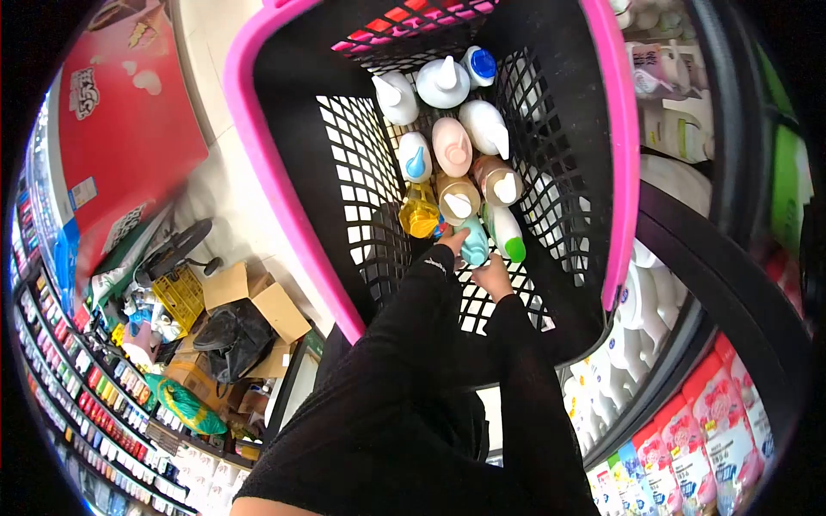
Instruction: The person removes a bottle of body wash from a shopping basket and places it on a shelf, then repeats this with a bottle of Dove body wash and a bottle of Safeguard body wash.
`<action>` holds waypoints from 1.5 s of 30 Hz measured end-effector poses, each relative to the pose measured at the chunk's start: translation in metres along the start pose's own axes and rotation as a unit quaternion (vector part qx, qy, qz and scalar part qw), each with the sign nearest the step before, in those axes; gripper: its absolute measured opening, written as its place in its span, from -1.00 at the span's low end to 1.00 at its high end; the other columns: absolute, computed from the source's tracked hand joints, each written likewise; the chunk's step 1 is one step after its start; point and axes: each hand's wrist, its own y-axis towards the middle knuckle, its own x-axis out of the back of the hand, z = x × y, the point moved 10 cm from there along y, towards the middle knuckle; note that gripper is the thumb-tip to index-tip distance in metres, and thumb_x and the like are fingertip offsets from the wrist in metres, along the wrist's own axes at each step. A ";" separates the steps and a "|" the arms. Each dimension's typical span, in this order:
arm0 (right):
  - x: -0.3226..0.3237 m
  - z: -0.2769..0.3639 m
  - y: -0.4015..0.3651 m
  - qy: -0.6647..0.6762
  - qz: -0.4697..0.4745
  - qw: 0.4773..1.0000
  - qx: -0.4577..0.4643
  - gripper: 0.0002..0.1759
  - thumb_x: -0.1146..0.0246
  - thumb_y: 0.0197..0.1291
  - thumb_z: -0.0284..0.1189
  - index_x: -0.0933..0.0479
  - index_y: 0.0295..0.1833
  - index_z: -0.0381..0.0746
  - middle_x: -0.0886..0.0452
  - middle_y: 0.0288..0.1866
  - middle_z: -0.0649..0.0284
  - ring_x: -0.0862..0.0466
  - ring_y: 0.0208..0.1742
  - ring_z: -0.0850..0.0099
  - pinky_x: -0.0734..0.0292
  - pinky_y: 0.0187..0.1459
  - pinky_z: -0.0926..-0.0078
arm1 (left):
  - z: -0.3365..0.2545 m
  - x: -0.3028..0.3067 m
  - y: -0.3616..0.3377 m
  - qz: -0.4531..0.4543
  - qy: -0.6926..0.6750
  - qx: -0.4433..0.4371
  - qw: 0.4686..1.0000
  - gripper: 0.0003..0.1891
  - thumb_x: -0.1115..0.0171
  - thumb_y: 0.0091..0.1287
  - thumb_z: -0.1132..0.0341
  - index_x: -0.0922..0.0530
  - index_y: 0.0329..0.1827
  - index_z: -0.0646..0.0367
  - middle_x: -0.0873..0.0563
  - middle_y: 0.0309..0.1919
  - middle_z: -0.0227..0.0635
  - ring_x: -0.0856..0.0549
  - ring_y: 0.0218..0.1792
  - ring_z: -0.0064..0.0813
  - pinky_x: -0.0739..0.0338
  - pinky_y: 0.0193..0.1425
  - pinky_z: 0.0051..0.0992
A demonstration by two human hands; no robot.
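Note:
Both hands reach down into a deep black basket with a pink rim (621, 155). Between them stands a teal bottle (473, 243). My left hand (453, 240) has its fingers closed against the teal bottle's left side, near a yellow bottle (420, 211). On the other side, my right hand (493, 277) is just below the teal bottle and a white bottle with a green cap (508, 232); its fingertips are partly hidden. Further in stand a pink bottle (452, 146), a white bottle with a blue cap (481, 65) and several other pump bottles.
At the left are an open cardboard box (277, 310), a black bag (232, 337), a yellow crate (181, 297) and a red display (129, 129). Shelves with white bottles and red-pink packs (680, 439) line the right side.

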 end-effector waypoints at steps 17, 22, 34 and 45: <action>0.024 0.093 -0.165 -0.234 -0.038 0.902 0.360 -0.73 -0.22 -0.07 -0.46 -0.48 -0.20 -0.35 -0.58 -0.42 0.16 -0.60 -0.35 0.38 -0.47 -0.31 0.47 | -0.085 -0.024 -0.218 0.068 0.098 -0.206 0.971 -0.67 -0.06 0.22 0.15 -0.42 -0.07 0.19 -0.63 -0.33 -0.29 -0.60 -0.47 -0.44 -0.47 -0.48 -0.48; 0.029 0.078 -0.255 -0.074 0.025 0.900 0.428 -0.69 -0.21 0.04 -0.48 -0.43 -0.07 -0.36 -0.57 -0.27 0.19 -0.60 -0.25 0.44 -0.49 -0.16 0.54 | -0.070 -0.029 -0.303 0.169 0.123 -0.254 0.944 -0.69 -0.03 0.25 0.25 -0.39 0.01 0.16 -0.63 -0.28 -0.24 -0.64 -0.36 -0.39 -0.51 -0.31 -0.46; -0.059 0.029 -0.390 -0.364 -0.208 0.835 0.357 -0.65 -0.26 -0.05 -0.22 -0.45 -0.22 -0.21 -0.54 -0.29 0.10 -0.57 -0.23 0.11 -0.47 -0.26 0.19 | -0.003 0.018 -0.297 0.300 0.436 -0.235 0.815 -0.69 -0.04 0.24 0.31 -0.41 0.03 0.18 -0.64 -0.23 -0.26 -0.65 -0.32 -0.43 -0.56 -0.23 -0.46; -0.165 0.005 -0.434 -0.221 -0.247 0.878 0.346 -0.66 -0.22 -0.01 -0.22 -0.44 -0.19 -0.23 -0.55 -0.24 0.07 -0.58 -0.23 0.09 -0.48 -0.21 0.18 | 0.041 0.065 -0.352 0.325 0.565 -0.125 0.748 -0.71 0.03 0.30 0.34 -0.39 0.06 0.22 -0.60 -0.13 -0.12 -0.62 -0.12 -0.30 -0.51 -0.04 -0.44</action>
